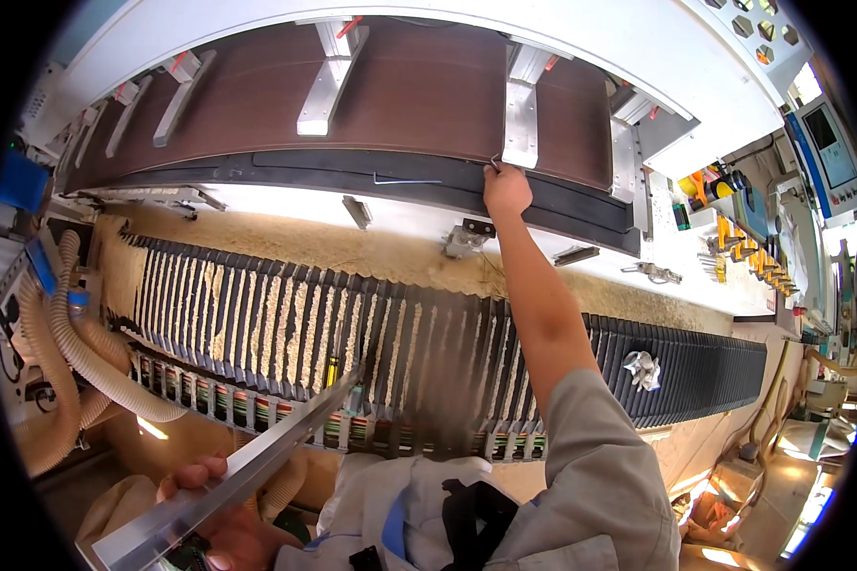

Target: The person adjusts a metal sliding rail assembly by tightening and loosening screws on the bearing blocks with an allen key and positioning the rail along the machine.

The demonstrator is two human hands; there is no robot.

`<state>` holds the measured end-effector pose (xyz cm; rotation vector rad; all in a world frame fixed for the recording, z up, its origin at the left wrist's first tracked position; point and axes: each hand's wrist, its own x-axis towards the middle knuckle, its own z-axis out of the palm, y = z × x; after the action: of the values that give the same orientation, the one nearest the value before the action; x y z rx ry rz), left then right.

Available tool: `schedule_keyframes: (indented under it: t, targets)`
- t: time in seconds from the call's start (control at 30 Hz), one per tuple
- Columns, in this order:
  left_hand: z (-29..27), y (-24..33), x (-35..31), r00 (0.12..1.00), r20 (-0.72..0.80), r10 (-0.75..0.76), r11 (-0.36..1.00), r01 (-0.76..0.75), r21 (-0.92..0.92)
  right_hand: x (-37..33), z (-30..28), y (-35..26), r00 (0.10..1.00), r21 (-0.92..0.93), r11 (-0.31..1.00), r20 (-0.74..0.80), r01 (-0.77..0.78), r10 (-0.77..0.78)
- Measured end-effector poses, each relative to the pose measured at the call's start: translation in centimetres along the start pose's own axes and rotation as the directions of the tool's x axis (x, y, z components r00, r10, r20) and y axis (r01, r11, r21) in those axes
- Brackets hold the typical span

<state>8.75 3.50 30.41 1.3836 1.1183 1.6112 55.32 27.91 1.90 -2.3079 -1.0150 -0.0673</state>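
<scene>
At the lower left, my left hand (224, 528) has its fingers wrapped round a long silver metal bar (248, 463), which slants up and away over the ribbed cable chain. My right hand (508, 193) is stretched far forward to the edge of the machine, its fingers pinched beside the foot of an aluminium bracket (521, 124). A thin bent metal piece (494, 161) shows at those fingertips; most of it is hidden. Left of that hand, an L-shaped hex key (407, 181) lies on the black rail (343, 174).
The black cable chain (676, 366) runs across the middle, littered with wood shavings. A yellow-handled screwdriver (332, 371) and a crumpled whitish wad (642, 369) rest on it. Several brackets stand over a brown belt (428, 90). Ribbed hoses (105, 366) hang at left; a control panel (824, 143) stands at right.
</scene>
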Motion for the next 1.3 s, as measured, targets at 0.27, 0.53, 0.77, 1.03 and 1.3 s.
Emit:
schedule_keyframes:
  t: [0.27, 0.53, 0.77, 1.03, 1.3]
  targets:
    - [0.1, 0.7, -0.1, 0.999, -0.012, -0.033, 0.999, 0.032, -0.037, 0.6, 0.4, -1.4, 0.981, -0.171, 0.982, 0.163, -0.077, 0.105]
    - [0.8, 0.7, -0.6, 0.995, -0.069, -0.065, 0.998, 0.065, -0.004, 1.1, -0.9, 0.4, 0.963, -0.246, 0.969, 0.258, -0.017, 0.083]
    - [2.9, 2.5, -0.8, 0.975, -0.149, -0.162, 0.987, 0.162, -0.011, 0.9, -1.2, 1.3, 0.976, -0.173, 0.985, 0.217, 0.021, 0.017]
    - [1.2, 1.2, -1.2, 0.997, 0.02, -0.079, 0.992, 0.081, -0.092, 1.0, -1.5, 2.7, 0.985, -0.125, 0.99, 0.168, 0.058, -0.037]
    - [1.8, 1.2, -0.8, 0.997, 0.05, -0.058, 0.995, 0.062, -0.079, 0.8, -2.2, 4.3, 0.985, -0.093, 0.991, 0.151, 0.099, -0.084]
